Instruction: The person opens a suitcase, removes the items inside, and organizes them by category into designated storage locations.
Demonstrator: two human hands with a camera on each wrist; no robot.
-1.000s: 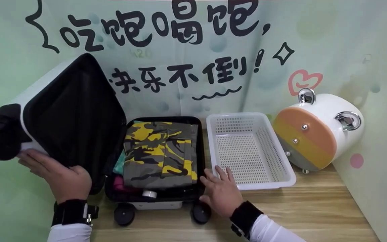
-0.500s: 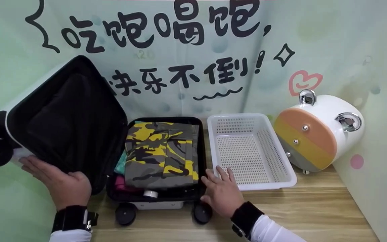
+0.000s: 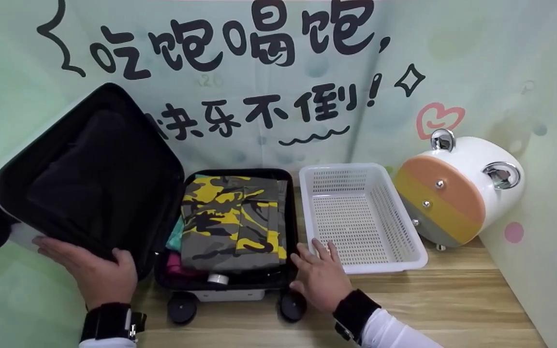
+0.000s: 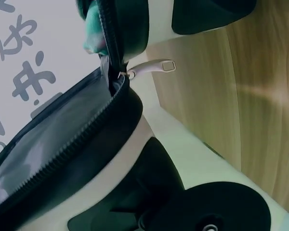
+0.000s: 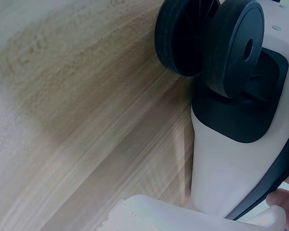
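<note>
A small white suitcase (image 3: 230, 296) lies on the table with its lid (image 3: 90, 179) tilted up to the left. My left hand (image 3: 97, 273) presses the lid's lower outer edge with straight fingers, thumb near the black rim. In the left wrist view, a zipper pull (image 4: 154, 66) hangs by the hinge corner. Folded camouflage clothing (image 3: 230, 222) fills the suitcase's base, with teal cloth (image 3: 175, 235) and pink cloth (image 3: 176, 265) beneath and a small white round item (image 3: 218, 279) at the front. Relaxed, my right hand (image 3: 321, 279) rests along the base's right edge, by the white basket (image 3: 418, 261).
Right of the basket, a white barrel-shaped object (image 3: 496, 154) with a striped front leans by the wall. Black wheels (image 3: 182, 308) stick out at the suitcase's front. Wood-grain tabletop (image 3: 433, 299) shows at the front right. A printed backdrop (image 3: 259, 140) stands behind.
The lid has swung farther left and down, showing more of its black lining. My left hand has moved slightly down with it. My right hand has stayed nearly still.
</note>
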